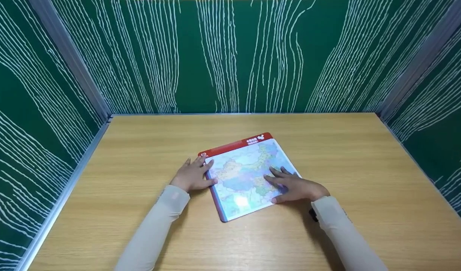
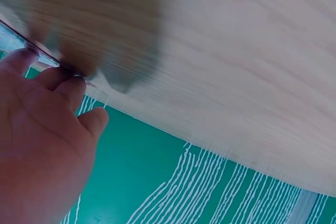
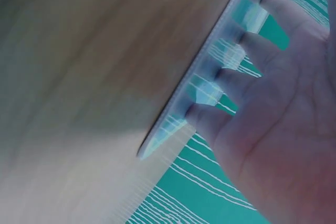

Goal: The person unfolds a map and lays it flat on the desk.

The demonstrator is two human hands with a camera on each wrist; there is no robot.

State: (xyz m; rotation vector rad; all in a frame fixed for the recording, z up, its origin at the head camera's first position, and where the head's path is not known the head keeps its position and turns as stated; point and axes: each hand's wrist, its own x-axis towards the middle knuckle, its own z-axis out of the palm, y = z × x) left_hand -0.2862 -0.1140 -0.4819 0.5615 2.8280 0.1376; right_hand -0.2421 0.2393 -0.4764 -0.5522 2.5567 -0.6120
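1. Nearest the camera are two pale sleeves (image 1: 149,233), reaching in over the wood-grain counter (image 1: 373,169).
2. Between the hands, a map board (image 1: 241,162) lies on the counter, turned at a slant, with a red band (image 1: 226,147) along its far edge and a bright glare on its near part.
3. It should handle as light and fairly stiff — a thin sheet with rounded corners, not likely to break. The glossy face is probably slippery under flat fingers, so the opposite side edges look the surest place to take hold, thumb above and fingers beneath.
4. The left hand (image 1: 193,176) is at the board's left edge, near the far corner: thumb and index tips reach onto the printed face, while one outer finger stands off the board. Its grip is loose and spread, not closed round the edge.
5. The right hand (image 1: 296,187) lies over the right side, fingers fanned, tips touching the glossy face. That grip is spread wide and clasps nothing — how hard either hand presses, I cannot tell.
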